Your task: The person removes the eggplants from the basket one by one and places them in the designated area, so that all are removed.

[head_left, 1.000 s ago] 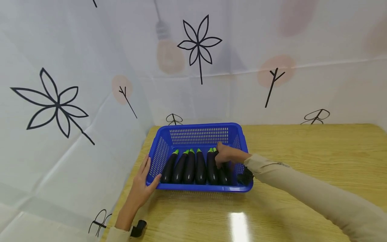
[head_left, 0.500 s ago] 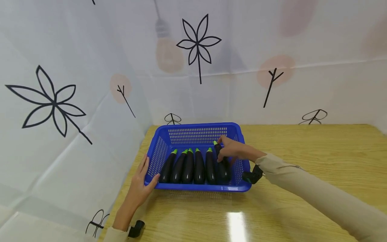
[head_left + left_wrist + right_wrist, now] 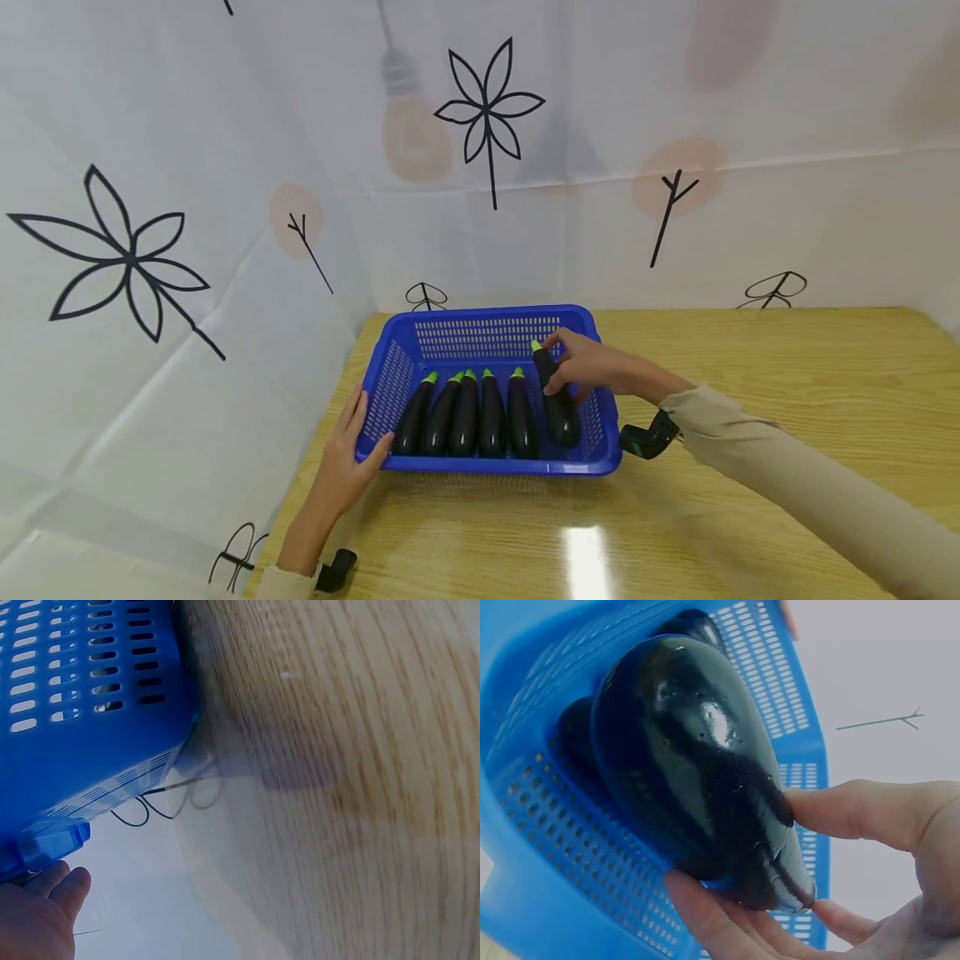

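Observation:
My right hand (image 3: 596,365) grips a dark, glossy eggplant (image 3: 562,417) at the right side of a blue plastic basket (image 3: 491,467). Its thumb and fingers lie on opposite sides of the eggplant in the right wrist view, where the rounded end (image 3: 682,712) faces the camera. In the head view the green stem end tilts up and away. Several more eggplants (image 3: 491,417) lie side by side in the basket, stems toward the back. My left hand (image 3: 345,462) rests against the basket's front left corner, fingers straight along the left side and thumb on the front rim.
The basket stands on a wood-grain table (image 3: 750,375), near its left edge. Behind and to the left hangs a white cloth (image 3: 300,108) printed with line-drawn plants. Each wrist bears a small black device (image 3: 648,437).
My right hand has lifted the rightmost eggplant slightly and shifted it right, away from the row. My left hand stays at the basket corner.

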### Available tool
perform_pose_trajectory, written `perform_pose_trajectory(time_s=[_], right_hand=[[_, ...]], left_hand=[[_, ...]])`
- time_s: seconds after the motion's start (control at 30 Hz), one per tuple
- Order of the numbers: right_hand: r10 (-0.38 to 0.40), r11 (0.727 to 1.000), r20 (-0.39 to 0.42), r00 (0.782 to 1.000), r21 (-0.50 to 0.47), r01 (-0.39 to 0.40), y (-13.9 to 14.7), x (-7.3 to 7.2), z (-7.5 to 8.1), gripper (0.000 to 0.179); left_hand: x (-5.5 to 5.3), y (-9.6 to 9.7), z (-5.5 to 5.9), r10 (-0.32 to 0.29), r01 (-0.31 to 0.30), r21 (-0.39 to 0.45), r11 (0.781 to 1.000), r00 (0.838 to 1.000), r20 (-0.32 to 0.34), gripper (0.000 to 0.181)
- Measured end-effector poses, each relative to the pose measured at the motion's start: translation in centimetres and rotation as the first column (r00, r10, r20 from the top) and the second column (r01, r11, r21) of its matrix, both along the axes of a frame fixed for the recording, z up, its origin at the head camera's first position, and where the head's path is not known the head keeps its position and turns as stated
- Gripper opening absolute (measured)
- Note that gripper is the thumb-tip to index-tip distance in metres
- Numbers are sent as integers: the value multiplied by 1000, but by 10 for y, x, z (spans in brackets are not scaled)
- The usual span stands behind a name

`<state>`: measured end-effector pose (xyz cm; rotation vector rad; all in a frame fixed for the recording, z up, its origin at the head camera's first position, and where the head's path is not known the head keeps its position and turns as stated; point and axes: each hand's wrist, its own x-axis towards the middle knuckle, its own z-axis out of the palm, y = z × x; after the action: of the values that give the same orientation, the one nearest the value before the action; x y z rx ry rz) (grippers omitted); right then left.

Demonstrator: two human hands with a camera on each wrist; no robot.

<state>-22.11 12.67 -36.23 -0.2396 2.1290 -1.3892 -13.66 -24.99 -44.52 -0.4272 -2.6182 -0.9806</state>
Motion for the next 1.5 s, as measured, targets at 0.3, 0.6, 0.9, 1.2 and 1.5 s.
perform_pose_trajectory(time_s=[0.3,0.6,0.9,1.2,1.5], right_hand=[[0,1000,-8,1000,-10,0,12,4,13,76],[-13,998,-20,1000,-58,11,28,7,21,79],[-5,998,-55,998,-66,1,45,14,27,82],[-12,997,-70,997,-81,7,58,18,32,81],[-19,998,-108,994,-57,13,73,17,33,80]], left_hand=[[2,-2,-1,6,-6,-4,1000,1000,0,76],[2,-2,1,34,-31,-48,998,997,62,85],[0,2,1,37,-27,-88,996,993,111,94],[2,0,5,34,-24,-87,996,993,115,96],[2,-2,5,45,-36,-84,996,993,107,96]])
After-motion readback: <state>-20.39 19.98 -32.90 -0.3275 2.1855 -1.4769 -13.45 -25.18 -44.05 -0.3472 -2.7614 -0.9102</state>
